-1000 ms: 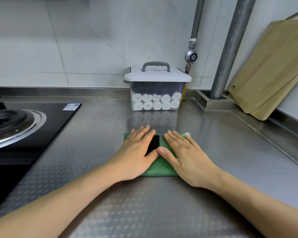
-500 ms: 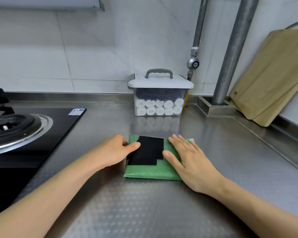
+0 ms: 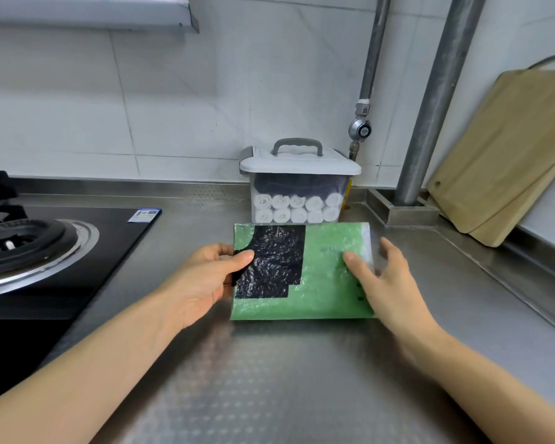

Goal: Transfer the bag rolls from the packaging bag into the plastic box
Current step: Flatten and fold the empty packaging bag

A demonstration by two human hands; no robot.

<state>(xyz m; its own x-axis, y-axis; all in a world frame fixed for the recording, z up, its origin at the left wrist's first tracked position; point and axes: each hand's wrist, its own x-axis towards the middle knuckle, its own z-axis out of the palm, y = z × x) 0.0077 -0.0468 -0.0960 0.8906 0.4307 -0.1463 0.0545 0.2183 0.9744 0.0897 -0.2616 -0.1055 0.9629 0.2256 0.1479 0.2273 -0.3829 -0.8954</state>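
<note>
Head view is showing the left hand (image 3: pixel 205 280) pinching the packaging bag (image 3: pixel 321 283) and the blurred right hand (image 3: pixel 388 283) with its hold unclear, so the bag is probably risking a one-sided slip onto the bench (image 3: pixel 269 379).

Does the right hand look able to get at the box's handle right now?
Probably yes: the right hand only touches the packaging bag, and nothing stands between it and the handle atop the shut plastic box.

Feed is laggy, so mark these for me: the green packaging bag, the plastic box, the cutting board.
green packaging bag (image 3: pixel 326 283), head view, green face beside the black panel.
plastic box (image 3: pixel 300 165), head view, white lid under the handle.
cutting board (image 3: pixel 507 149), head view, flat wooden face.
</note>
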